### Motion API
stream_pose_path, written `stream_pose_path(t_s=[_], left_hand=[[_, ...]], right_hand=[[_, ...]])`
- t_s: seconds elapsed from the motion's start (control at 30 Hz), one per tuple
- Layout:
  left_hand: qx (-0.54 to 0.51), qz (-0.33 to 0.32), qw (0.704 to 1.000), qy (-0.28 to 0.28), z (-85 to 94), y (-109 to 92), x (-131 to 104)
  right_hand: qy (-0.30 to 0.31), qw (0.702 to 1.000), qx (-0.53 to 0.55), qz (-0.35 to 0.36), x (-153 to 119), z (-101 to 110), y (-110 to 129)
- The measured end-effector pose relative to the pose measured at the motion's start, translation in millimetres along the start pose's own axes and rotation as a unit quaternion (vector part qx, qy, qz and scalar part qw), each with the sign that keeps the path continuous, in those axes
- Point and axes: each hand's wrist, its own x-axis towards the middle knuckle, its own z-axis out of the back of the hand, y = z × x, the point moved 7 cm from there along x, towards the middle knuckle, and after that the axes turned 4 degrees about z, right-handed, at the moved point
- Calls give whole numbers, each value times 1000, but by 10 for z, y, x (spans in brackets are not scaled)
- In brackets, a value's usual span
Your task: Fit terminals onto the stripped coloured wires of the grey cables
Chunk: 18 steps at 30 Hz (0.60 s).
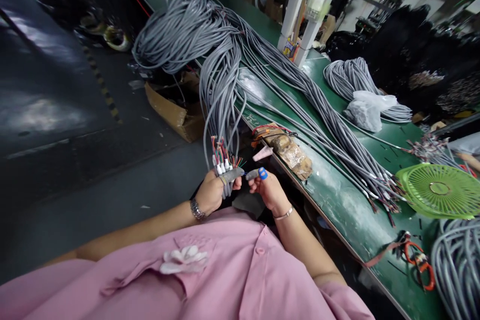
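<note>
My left hand [215, 191] is closed around the ends of several grey cables [221, 92] that hang over the table edge. Above the fist, their stripped ends fan out as thin red, black and green wires [221, 149] with white sleeves. Close by on the right, my right hand [265, 187] pinches a thin dark-blue wire that runs between the fingertips of both hands. Grey finger covers sit on the left thumb and on a right-hand digit, which also wears a blue band [263, 173].
Long grey cable bundles [311, 92] lie along the green table [326, 170]. A brown taped block [290, 152] rests at its edge. To the right are a green fan [438, 187], orange-handled pliers [418, 262] and a cable coil [457, 265]. A cardboard box [176, 110] stands below.
</note>
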Motion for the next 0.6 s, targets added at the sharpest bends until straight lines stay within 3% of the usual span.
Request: stream_pose_path(t_s=[0.1,0.33,0.47,0.6], left_hand=[[20,-8,999,24,-51,21,-11],[-24,15,999,32,-1,97,-7],[-53,-2,998,27,117,28,-20],[-74,-16,997,23,239,-71,-38]], right_hand=[[0,992,-117,40,-100,-82,107],[-49,979,-164,111,-287,40,273],[-65,966,-223,115,-473,390,178],[-109,932,-326,110,-653,932,-73]])
